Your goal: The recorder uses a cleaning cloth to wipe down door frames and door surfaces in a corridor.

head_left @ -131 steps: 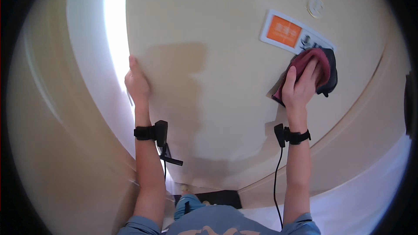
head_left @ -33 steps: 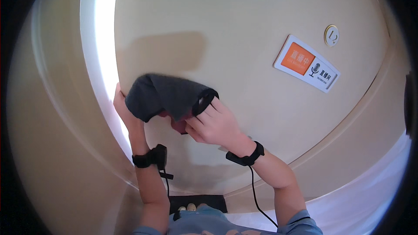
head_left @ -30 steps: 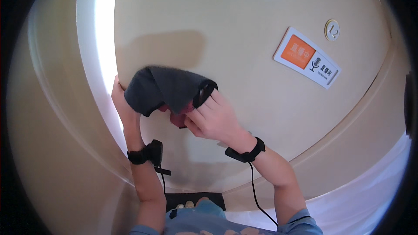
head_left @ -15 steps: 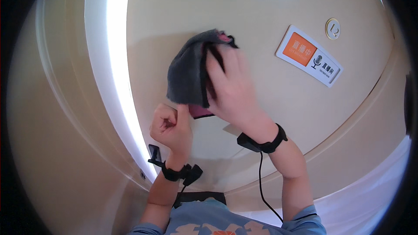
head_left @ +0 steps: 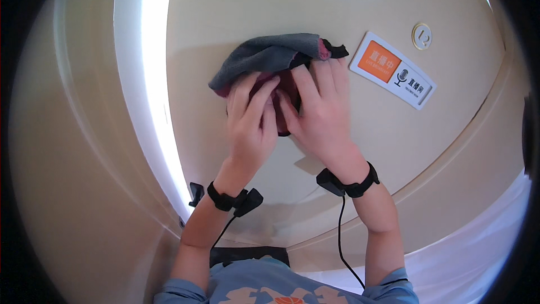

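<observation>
head view: the left hand (head_left: 250,129) had left the edge of the door (head_left: 230,5) and joined the right hand (head_left: 326,115) at a crumpled grey-and-maroon cloth (head_left: 264,56) before it, so both handled it. right fingers, spread, gripped cloth; i could not tell whether left fingers pinched.

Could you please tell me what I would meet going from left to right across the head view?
Tall strip of bright white light → bare left hand → bare right hand → white-framed rectangular sign with an orange panel.
</observation>
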`<state>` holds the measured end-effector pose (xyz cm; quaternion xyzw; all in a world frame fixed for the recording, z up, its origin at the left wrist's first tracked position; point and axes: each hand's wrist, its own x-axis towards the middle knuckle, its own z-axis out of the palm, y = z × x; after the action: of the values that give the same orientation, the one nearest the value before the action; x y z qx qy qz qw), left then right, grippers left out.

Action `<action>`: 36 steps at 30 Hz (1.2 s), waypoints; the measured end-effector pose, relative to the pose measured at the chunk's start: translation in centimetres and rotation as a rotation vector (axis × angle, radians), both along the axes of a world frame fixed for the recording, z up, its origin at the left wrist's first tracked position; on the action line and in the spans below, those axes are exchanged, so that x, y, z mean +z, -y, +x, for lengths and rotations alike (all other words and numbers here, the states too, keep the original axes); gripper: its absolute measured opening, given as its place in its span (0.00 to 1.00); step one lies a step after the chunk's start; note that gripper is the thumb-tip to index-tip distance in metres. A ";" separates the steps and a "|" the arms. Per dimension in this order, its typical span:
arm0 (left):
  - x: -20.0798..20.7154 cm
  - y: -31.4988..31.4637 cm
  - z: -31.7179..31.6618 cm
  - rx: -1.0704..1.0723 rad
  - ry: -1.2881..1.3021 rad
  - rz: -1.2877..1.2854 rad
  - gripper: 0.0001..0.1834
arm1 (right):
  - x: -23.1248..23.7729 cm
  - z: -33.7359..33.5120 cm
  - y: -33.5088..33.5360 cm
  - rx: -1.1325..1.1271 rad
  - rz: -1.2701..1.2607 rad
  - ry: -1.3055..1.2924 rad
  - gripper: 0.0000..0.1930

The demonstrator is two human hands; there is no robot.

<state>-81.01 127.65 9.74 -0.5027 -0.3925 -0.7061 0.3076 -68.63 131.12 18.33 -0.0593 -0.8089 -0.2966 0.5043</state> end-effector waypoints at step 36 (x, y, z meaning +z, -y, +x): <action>15.9 -5.4 -5.9 0.485 -0.271 0.177 0.27 | 4.6 14.0 -4.7 -0.279 0.083 -0.213 0.39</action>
<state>-86.90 133.04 25.64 -0.4552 -0.3933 -0.5700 0.5596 -54.64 135.82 22.90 -0.1815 -0.7218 -0.3887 0.5432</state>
